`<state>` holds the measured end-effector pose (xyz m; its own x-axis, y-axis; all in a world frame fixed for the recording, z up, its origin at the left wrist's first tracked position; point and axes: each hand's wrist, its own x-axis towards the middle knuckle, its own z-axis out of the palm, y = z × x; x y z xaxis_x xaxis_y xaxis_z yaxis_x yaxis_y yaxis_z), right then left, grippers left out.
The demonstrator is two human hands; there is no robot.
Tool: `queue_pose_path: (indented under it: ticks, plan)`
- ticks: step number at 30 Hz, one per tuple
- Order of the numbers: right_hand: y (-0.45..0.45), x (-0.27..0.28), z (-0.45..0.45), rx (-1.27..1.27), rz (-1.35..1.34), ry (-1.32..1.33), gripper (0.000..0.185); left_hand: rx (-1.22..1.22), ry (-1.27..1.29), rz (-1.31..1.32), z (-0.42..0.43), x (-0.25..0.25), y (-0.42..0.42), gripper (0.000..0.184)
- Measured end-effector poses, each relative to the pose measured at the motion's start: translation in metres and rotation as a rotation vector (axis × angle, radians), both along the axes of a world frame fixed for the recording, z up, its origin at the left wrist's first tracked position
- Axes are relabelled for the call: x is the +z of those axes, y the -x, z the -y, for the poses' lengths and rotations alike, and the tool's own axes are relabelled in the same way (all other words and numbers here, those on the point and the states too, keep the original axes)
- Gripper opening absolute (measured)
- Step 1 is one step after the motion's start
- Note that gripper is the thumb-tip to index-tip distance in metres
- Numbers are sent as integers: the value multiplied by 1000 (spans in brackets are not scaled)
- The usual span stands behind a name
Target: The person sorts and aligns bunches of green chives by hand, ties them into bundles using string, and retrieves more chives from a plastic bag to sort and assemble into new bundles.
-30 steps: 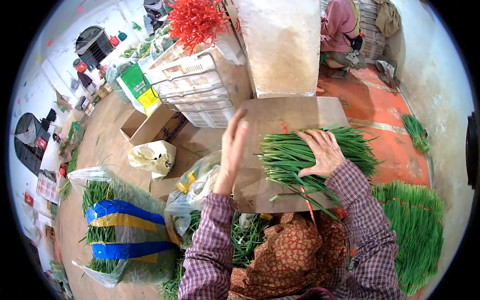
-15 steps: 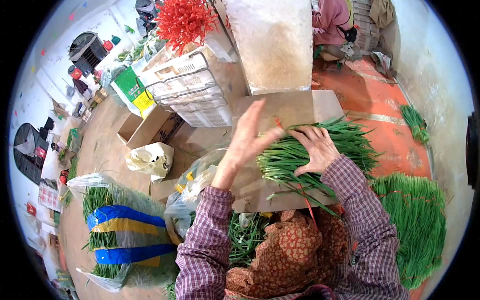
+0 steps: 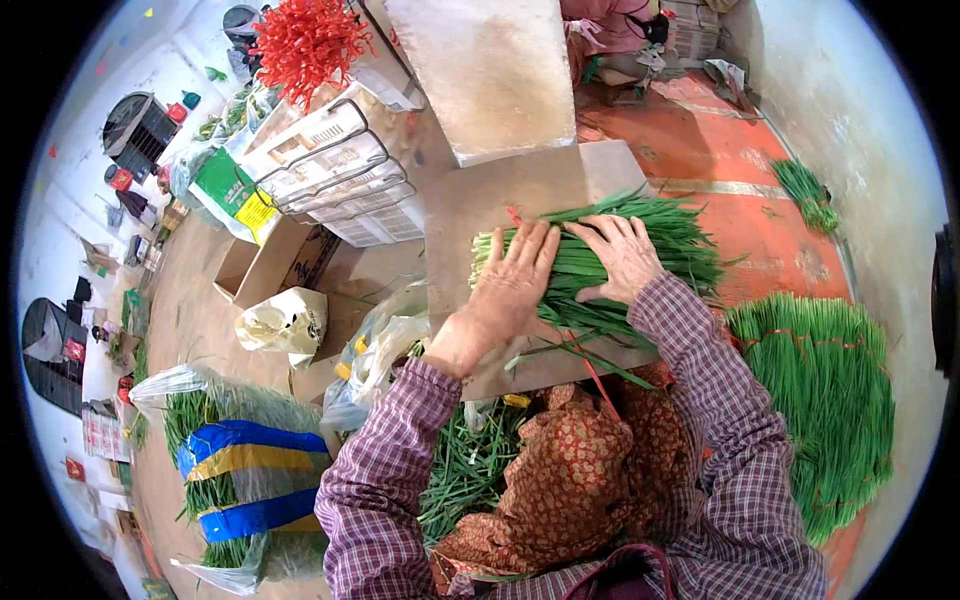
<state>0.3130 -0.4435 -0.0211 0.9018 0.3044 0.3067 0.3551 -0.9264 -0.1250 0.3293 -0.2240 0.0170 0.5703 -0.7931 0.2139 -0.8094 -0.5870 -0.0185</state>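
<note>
A loose bunch of green garlic chives (image 3: 682, 238) lies across a cardboard-covered work surface (image 3: 455, 215), pale cut ends to the left, leaf tips to the right. My left hand (image 3: 512, 283) rests flat on the bunch near the cut ends, fingers extended. On the middle of the bunch lies my right hand (image 3: 620, 262), its fingers spread and thumb apart. A red tie (image 3: 592, 372) shows at the near side, hanging over the edge, and its other end sticks out beyond the bunch. The part under the chives is hidden.
Many tied chive bundles (image 3: 815, 400) stand at my right; a small bundle (image 3: 805, 195) lies by the wall. Left are a banded plastic bag of greens (image 3: 250, 470), an open cardboard box (image 3: 265, 265) and white crates (image 3: 335, 170) topped by red ties (image 3: 308, 45). Another person sits behind.
My left hand has come down from above the surface onto the chives. My right hand stays on the bunch. The view has shifted slightly.
</note>
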Motion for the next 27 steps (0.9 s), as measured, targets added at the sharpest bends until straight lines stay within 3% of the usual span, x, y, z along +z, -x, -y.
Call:
queue_pose_path:
  ticks: [2,3,6,8,9,10,12,14,20,27]
  plan:
    - [-1,-1,0,-4,-13,-18,105,-7,-108,89,8,-3,9,129]
    - [-1,3,-1,-22,-35,8,104,50,-127,315,13,-8,9,124]
    - [8,11,-4,-52,-28,25,99,91,-42,84,14,-12,7,122]
    - [24,23,-4,-2,143,-11,93,96,14,80,14,-15,2,122]
    - [35,30,-4,77,302,-65,68,97,2,74,14,-15,1,122]
    - [45,25,-5,78,300,-65,68,97,-10,69,14,-16,1,121]
    - [66,12,-6,164,147,-156,36,97,7,73,15,-17,1,119]
    - [84,4,-25,254,253,-175,17,88,66,87,17,-17,1,119]
    - [80,-41,-63,253,151,-108,12,78,42,110,14,-15,4,117]
    - [76,-45,-62,192,132,-162,15,14,-196,99,7,-3,6,133]
